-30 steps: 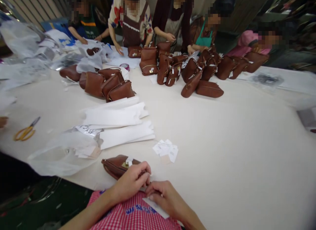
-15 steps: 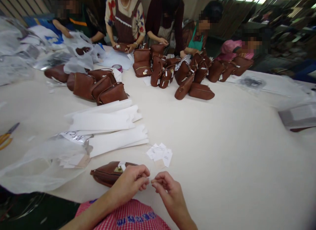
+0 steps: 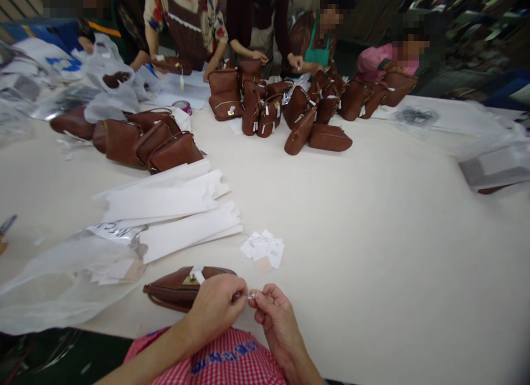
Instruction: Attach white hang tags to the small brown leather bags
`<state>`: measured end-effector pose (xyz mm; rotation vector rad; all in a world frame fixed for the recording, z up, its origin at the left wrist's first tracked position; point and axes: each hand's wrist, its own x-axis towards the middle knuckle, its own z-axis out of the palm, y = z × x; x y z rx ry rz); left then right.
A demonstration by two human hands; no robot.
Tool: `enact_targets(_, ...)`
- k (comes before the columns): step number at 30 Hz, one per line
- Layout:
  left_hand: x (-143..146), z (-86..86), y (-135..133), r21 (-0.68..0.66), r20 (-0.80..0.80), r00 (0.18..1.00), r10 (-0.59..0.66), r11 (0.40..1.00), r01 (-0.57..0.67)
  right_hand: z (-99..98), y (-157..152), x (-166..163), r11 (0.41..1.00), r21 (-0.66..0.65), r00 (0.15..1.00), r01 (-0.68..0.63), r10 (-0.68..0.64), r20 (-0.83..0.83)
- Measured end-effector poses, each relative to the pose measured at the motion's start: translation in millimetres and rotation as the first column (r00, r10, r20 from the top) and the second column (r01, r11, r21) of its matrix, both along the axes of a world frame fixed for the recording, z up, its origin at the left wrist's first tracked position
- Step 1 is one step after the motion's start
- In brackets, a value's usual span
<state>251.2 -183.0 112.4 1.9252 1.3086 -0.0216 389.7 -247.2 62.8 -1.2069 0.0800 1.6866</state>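
Observation:
A brown leather bag [image 3: 171, 290] lies on its side on the table in front of me, with a metal clasp and a bit of white wrapping on top. My left hand [image 3: 223, 299] is closed in a pinch over the bag's right end. Close beside it, my right hand [image 3: 271, 310] pinches too, its fingertips almost meeting the left ones. Between the fingertips shows a small white piece [image 3: 250, 297], too small to name. Just beyond the hands lies a loose group of white paper tags [image 3: 267, 248] with one beige tag.
White card strips [image 3: 190, 230] and a clear plastic bag [image 3: 62, 280] lie at left, scissors [image 3: 6, 230] at the far left edge. Several brown bags [image 3: 124, 142] stand farther back. Co-workers handle bags along the far side. A wrapped bag [image 3: 497, 164] lies at right.
My right hand has turned and come up to my left, so the fingertips now meet at the small white piece. The view has shifted slightly; a co-worker's bag is lifted with a tag hanging.

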Motion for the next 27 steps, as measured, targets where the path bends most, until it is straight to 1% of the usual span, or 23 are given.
enact_targets(3,2.6,2.9,0.8,-0.034,-0.048,0.999,0.004,0.999,-0.006,-0.1,-0.8,-0.4,0.999,0.036,1.0,0.002,-0.001,-0.015)
enact_targets(6,4.4,6.5,2.9,-0.051,-0.061,0.998,0.006,0.999,-0.009,-0.7,-1.2,-1.7,0.998,0.068,1.0,-0.002,0.002,-0.004)
enact_targets(12,6.3,8.3,4.6,-0.056,-0.078,0.996,0.032,0.998,-0.037,-3.2,-1.7,-3.8,0.996,0.085,1.0,0.007,-0.005,-0.016)
enact_targets(15,6.8,8.5,4.2,-0.056,-0.096,0.995,0.027,0.998,-0.032,-4.5,-2.6,-5.1,0.996,0.091,1.0,-0.003,0.002,0.002)
enact_targets(19,7.0,9.7,3.8,-0.051,-0.117,0.993,0.016,0.998,-0.022,-5.6,-3.8,-6.9,0.994,0.108,0.998,-0.007,0.001,0.061)
enact_targets(23,8.1,10.4,4.8,-0.062,-0.131,0.991,0.021,0.998,-0.029,-5.8,-3.6,-7.0,0.992,0.121,0.991,-0.042,0.026,0.131)
enact_targets(27,9.8,8.1,4.7,-0.061,-0.137,0.99,0.044,0.997,-0.053,-4.3,-1.2,-7.4,0.986,0.151,0.963,-0.078,0.035,0.268)
